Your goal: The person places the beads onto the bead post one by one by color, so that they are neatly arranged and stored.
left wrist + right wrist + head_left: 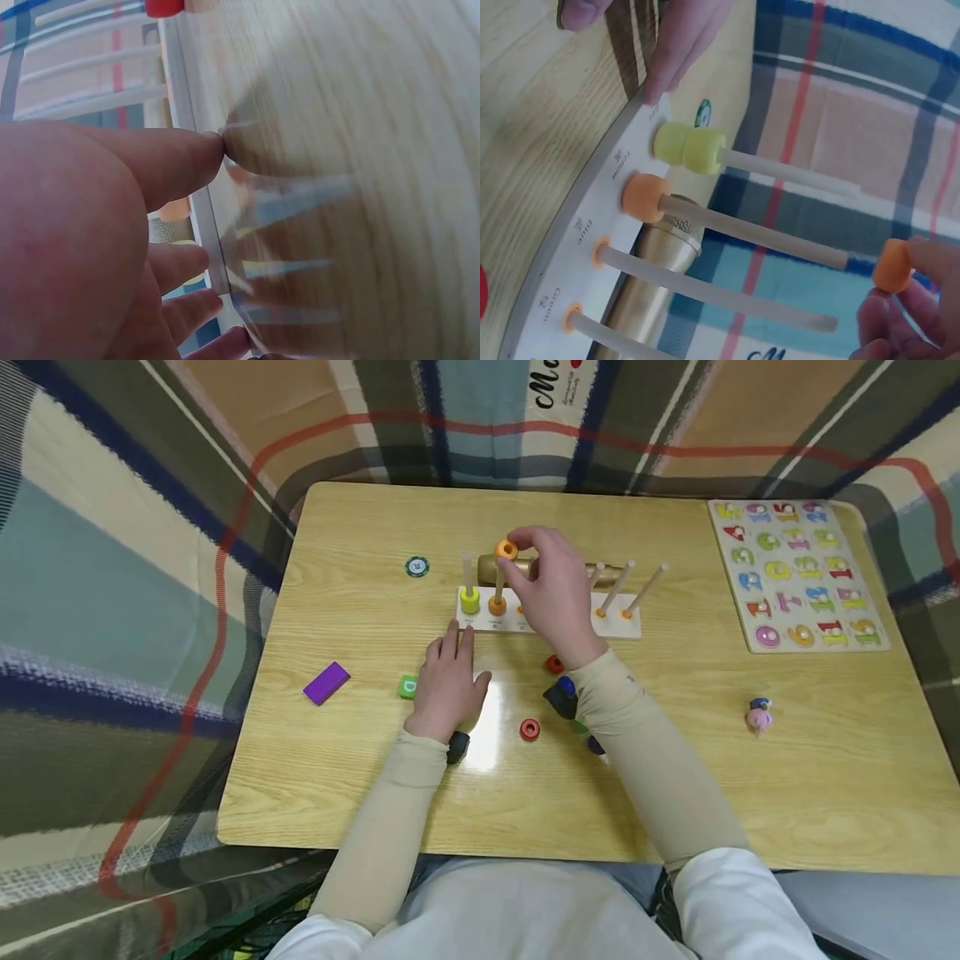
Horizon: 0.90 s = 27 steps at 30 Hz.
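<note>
Right hand [551, 589] pinches an orange ring [507, 550] between fingertips, up at the free end of the second peg [754, 233] from the left. On the right wrist view I read the ring just off that peg's tip, roughly in line with its long axis, not yet threaded on. That peg already carries one orange ring [645, 197] seated at its base.

Left hand [447, 681] lies flat on the desk [360, 777], fingers straight, fingertips touching the near edge of the white peg board [480, 620]. It holds nothing. It is the hand nearer the board's base; the right hand is the one at the peg tips.

Counts as far as I can see:
- pegs: five in the head view, the middle one partly hidden behind the right hand
- yellow-green rings [690, 148]: two, stacked at the base of the leftmost peg
- orange rings: two, one seated, one held
- red rings [529, 729] loose on the desk: two, between the arms

Behind the board lies a gold cylinder [651, 281] on its side. Further out: purple block [327, 682], green block [407, 687] beside the left hand, round green token [417, 567], number puzzle [798, 572] at far right, small pink toy [759, 717].
</note>
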Tool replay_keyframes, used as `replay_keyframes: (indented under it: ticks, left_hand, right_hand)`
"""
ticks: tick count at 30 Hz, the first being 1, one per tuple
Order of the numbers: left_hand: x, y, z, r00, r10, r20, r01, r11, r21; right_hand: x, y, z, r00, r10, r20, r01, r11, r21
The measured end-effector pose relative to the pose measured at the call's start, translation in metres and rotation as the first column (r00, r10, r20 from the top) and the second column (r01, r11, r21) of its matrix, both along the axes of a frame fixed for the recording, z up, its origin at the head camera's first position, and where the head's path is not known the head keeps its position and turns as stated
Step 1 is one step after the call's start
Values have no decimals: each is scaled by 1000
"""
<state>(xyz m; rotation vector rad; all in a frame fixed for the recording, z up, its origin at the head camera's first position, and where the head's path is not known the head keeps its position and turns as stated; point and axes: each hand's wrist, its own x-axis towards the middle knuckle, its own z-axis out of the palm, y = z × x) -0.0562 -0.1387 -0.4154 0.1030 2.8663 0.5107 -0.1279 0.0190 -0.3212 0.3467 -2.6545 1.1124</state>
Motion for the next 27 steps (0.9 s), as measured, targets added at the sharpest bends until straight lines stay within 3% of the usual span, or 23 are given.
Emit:
replay_keyframes:
  ticks: [5, 15, 23, 25, 27]
  left_hand:
    - [1, 0, -3, 1000, -6, 6, 6, 1000, -1]
    - [2, -2, -5, 1000, 4, 16, -4, 1000, 5]
    - [1, -2, -4, 1000, -3, 15, 2, 1000, 17]
    - [0, -2, -3, 1000, -5, 12, 5, 1000, 17]
    - [-1, -2, -2, 1000, -7, 7, 7, 1000, 16]
  right_hand:
    - [-4, -3, -5, 1000, -20, 16, 19, 998, 64]
    - [-7, -4, -10, 997, -9, 72, 1, 995, 102]
    - [6, 26, -10, 999, -21, 32, 21, 1000, 3]
    - [12, 40, -15, 998, -13, 62, 12, 1000, 18]
    - [18, 54, -22, 988, 4, 154, -16, 997, 79]
